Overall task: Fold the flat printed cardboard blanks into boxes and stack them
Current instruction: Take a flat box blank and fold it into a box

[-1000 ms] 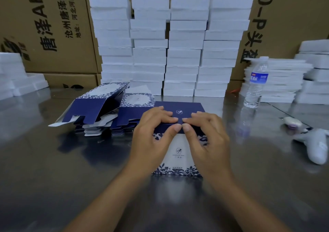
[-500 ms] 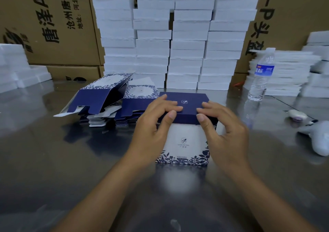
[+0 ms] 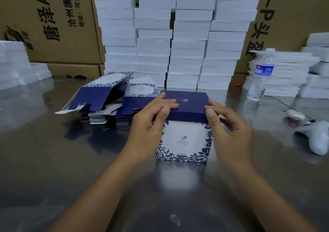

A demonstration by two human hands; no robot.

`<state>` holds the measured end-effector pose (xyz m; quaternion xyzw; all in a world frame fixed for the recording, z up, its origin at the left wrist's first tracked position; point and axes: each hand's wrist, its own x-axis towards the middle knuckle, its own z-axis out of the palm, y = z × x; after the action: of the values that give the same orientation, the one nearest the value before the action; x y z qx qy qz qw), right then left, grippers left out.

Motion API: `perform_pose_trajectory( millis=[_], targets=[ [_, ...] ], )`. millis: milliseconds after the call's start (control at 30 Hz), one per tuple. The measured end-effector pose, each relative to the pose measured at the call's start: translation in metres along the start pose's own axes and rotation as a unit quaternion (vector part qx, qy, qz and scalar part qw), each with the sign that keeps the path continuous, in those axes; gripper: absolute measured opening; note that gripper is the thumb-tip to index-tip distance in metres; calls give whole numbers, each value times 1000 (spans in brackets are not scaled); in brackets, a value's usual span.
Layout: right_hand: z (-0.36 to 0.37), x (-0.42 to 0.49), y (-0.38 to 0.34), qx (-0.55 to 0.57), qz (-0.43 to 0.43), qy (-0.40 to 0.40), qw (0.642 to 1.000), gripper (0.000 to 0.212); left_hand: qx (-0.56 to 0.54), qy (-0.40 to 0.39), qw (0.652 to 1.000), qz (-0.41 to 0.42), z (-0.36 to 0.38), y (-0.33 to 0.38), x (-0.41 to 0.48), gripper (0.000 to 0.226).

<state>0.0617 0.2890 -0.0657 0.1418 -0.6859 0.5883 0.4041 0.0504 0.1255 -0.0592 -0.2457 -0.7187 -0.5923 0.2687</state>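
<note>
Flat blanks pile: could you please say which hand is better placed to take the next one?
Likely left. The pile of flat blanks lies just beside the left hand; the right hand sits across the folded box from it.

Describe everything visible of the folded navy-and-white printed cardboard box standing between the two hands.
The printed cardboard box stands upright, folded, on the shiny metal table, front towards the camera. Its front is white with a navy leaf border and small logo; the closed top is plain navy with a white emblem. The left hand grips the top's left edge, fingers above, thumb in front; the right hand pinches its right corner.
</note>
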Motion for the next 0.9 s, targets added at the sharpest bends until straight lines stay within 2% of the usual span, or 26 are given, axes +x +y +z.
perform_pose_trajectory(
  millis=[100, 267, 333, 433, 667, 900],
  targets=[
    [-2, 1, 1, -17, -7, -4, 1000, 6, 0, 9, 1000, 2, 0, -2, 0, 25],
    [-2, 2, 4, -21, -11, -2, 1000, 13, 7, 28, 1000, 2, 0, -4, -2, 27],
    [-2, 1, 4, 4, 0, -6, 1000, 7, 8, 34, 999, 4, 1, -5, -2, 26],
    [-4, 1, 5, 74, 31, -4, 997, 11, 6, 37, 999, 5, 1, -6, -2, 26],
    [-8, 4, 9, 99, 34, -17, 994, 7, -9, 9, 1000, -6, -2, -5, -2, 26],
    [-11, 7, 11, 72, 33, -27, 997, 19, -17, -17, 1000, -20, -4, -9, -5, 33]
  ],
)
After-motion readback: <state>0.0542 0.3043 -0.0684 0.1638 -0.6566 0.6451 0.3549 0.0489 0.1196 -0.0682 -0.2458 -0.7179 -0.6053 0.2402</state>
